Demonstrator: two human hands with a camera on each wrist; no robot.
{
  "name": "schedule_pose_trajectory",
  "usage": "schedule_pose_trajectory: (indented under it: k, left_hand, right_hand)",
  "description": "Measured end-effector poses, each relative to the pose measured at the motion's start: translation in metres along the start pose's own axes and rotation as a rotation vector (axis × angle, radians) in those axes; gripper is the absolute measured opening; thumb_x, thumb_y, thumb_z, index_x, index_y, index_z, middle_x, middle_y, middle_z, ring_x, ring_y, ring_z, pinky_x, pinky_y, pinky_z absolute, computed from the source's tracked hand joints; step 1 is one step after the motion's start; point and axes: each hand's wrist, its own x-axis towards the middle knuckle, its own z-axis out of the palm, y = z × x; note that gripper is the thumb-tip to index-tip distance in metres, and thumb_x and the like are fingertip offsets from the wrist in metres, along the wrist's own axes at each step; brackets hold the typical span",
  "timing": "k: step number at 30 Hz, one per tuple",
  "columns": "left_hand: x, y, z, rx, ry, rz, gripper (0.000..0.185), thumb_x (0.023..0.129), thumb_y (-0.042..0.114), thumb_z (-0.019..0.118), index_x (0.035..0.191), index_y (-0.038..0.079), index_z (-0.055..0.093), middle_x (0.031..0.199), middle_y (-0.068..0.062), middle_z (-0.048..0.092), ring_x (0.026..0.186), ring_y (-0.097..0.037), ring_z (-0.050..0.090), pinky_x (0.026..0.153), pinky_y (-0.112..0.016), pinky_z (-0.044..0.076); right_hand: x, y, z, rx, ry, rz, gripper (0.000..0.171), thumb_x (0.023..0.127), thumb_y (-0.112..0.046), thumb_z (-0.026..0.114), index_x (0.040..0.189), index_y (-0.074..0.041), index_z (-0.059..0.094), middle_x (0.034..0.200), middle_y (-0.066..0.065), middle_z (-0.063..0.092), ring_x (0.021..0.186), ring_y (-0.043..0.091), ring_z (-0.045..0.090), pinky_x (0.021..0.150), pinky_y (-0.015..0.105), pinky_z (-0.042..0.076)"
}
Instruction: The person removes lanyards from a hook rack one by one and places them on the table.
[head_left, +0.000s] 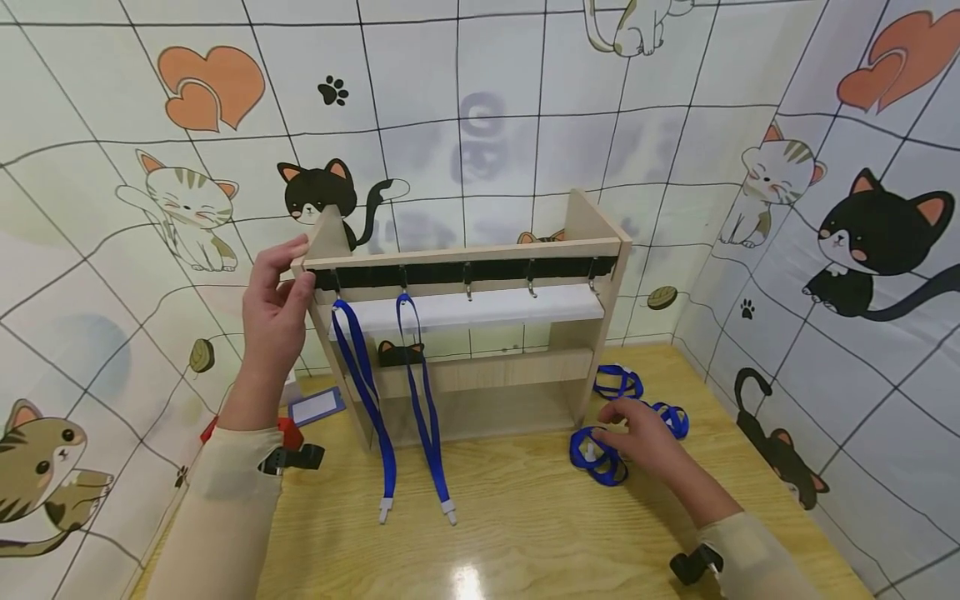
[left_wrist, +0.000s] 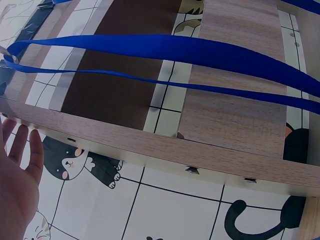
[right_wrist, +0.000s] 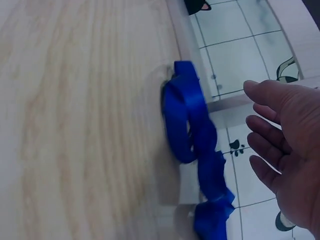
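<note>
Nearest me are two pale sleeves (head_left: 232, 500), both cut off at the bottom. On the wooden table (head_left: 510, 533), the right hand (head_left: 637, 433) hovers with loosely bent fingers, gripping nothing, above a blue coil (head_left: 577, 450); whether its fingertips touch the coil I can't tell. Two more coils (head_left: 677, 421) lie just beyond, one partly behind the hand, so three altogether.

Two unrolled blue lanyards (head_left: 387, 467) hang in front of the rack (head_left: 480, 372), each ending in a white clip (head_left: 448, 510). They take the two leftmost of five hooks (head_left: 531, 287) on one black strip (head_left: 498, 271). The left hand (head_left: 273, 304) rests against the rack's upper left corner, fingers extended rather than clenched.

Past that forearm lie one blue-edged card holder (head_left: 317, 406) and something red (head_left: 291, 433), too hidden to name. On the far cloth wall (head_left: 420, 75) I count two orange hearts (head_left: 238, 79); the rack hides part of a black cat (head_left: 318, 190).
</note>
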Motion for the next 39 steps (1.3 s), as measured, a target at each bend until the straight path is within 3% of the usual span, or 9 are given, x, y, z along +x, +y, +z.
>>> schedule_pose_trajectory:
  k: [8, 18, 22, 28, 34, 39]
  left_hand:
    - [0.0, 0.001, 0.0, -0.022, 0.004, -0.02, 0.039, 0.111, 0.008, 0.064, 0.148, -0.002, 0.059, 0.161, -0.013, 0.057, 0.134, -0.027, 0.06, 0.095, -0.022, 0.058]
    - [-0.002, 0.002, 0.002, -0.01, 0.003, 0.0, 0.038, 0.11, 0.008, 0.064, 0.147, -0.002, 0.06, 0.16, -0.015, 0.057, 0.14, -0.029, 0.058, 0.103, -0.027, 0.053]
    - [-0.001, 0.003, 0.001, 0.007, 0.0, -0.003, 0.039, 0.111, 0.009, 0.064, 0.148, 0.0, 0.06, 0.161, -0.016, 0.056, 0.139, -0.031, 0.059, 0.101, -0.025, 0.055]
    - [-0.001, 0.003, 0.001, 0.002, 0.002, -0.007, 0.039, 0.111, 0.008, 0.064, 0.148, -0.001, 0.06, 0.161, -0.016, 0.056, 0.139, -0.033, 0.059, 0.101, -0.026, 0.055]
    - [0.0, 0.003, 0.0, -0.013, -0.001, -0.009, 0.039, 0.111, 0.008, 0.065, 0.148, -0.001, 0.06, 0.161, -0.013, 0.057, 0.135, -0.029, 0.062, 0.099, -0.025, 0.056]
    - [-0.001, 0.005, 0.0, -0.011, -0.005, -0.018, 0.039, 0.111, 0.009, 0.065, 0.148, -0.001, 0.059, 0.162, -0.012, 0.057, 0.132, -0.027, 0.063, 0.096, -0.024, 0.058]
  right_hand:
    - [0.004, -0.028, -0.008, 0.029, 0.001, -0.024, 0.016, 0.099, -0.015, 0.085, 0.109, -0.01, 0.074, 0.109, 0.001, 0.073, 0.105, 0.024, 0.066, 0.088, 0.045, 0.055]
    - [0.023, -0.101, -0.006, 0.156, 0.182, -0.255, 0.02, 0.098, -0.008, 0.085, 0.115, -0.011, 0.076, 0.103, -0.005, 0.071, 0.092, 0.013, 0.066, 0.079, 0.035, 0.06]
    - [0.04, -0.138, 0.006, 0.208, 0.269, -0.358, 0.027, 0.097, -0.005, 0.085, 0.123, -0.005, 0.076, 0.102, -0.001, 0.071, 0.089, 0.013, 0.066, 0.076, 0.036, 0.061]
    - [0.061, -0.193, 0.034, 0.199, 0.372, -0.496, 0.04, 0.096, -0.004, 0.086, 0.133, -0.001, 0.071, 0.105, 0.012, 0.072, 0.089, 0.021, 0.068, 0.076, 0.037, 0.062]
    - [0.077, -0.245, 0.054, 0.191, 0.373, -0.488, 0.044, 0.099, -0.012, 0.086, 0.137, -0.002, 0.066, 0.112, 0.008, 0.068, 0.094, 0.02, 0.068, 0.081, 0.035, 0.063]
    - [0.089, -0.269, 0.068, 0.162, 0.439, -0.51, 0.04, 0.1, -0.013, 0.085, 0.134, 0.001, 0.07, 0.106, 0.009, 0.069, 0.088, 0.023, 0.071, 0.075, 0.035, 0.064]
